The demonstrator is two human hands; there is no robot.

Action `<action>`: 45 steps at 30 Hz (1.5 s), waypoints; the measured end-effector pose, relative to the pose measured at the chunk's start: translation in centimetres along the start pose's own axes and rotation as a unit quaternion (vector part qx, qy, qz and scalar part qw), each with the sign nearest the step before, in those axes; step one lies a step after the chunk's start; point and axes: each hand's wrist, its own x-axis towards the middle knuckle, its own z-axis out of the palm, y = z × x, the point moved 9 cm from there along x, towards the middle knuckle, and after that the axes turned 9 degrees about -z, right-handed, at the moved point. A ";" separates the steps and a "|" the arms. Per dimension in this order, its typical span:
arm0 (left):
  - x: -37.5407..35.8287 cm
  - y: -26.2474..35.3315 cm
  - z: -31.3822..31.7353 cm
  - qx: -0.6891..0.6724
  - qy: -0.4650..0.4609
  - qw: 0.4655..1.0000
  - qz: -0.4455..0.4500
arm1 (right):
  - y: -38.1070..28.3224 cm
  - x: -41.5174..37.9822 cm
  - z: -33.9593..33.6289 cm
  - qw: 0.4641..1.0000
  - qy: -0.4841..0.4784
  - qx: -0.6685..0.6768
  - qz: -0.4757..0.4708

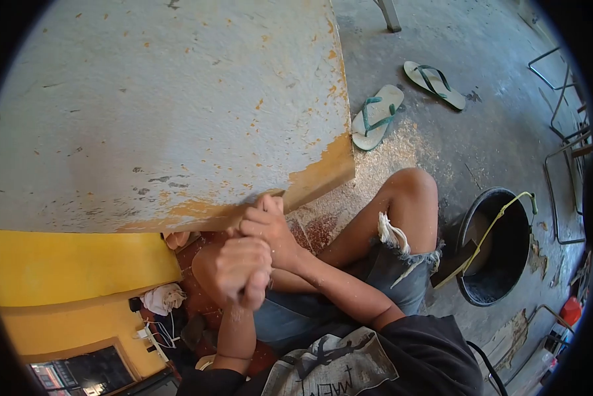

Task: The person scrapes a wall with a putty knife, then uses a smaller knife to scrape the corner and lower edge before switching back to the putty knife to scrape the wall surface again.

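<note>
My right hand (267,223) is closed, its fingers against the lower edge of a large panel (197,92) with worn white-grey and orange paint. A thin greyish edge shows by the fingertips, but what the hand grips is hidden. Just below and to the left, my left hand (245,267) is curled into a fist close to the right one. It looks slightly blurred, and whatever lies inside it cannot be seen. Along the panel's edge the paint is scraped away to bare orange-brown.
Pale shavings (392,155) lie on the concrete floor by two flip-flops (379,117). A black tub (494,247) with a yellow-green strip across it stands right of my bent knee. Metal frames (560,158) line the right side. A cloth (163,298) and cables lie lower left, beside a yellow surface (72,267).
</note>
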 end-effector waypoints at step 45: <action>0.1 2.8 0.9 0.036 -0.027 0.999 0.024 | -2.5 0.8 -1.0 0.999 0.013 0.026 -0.046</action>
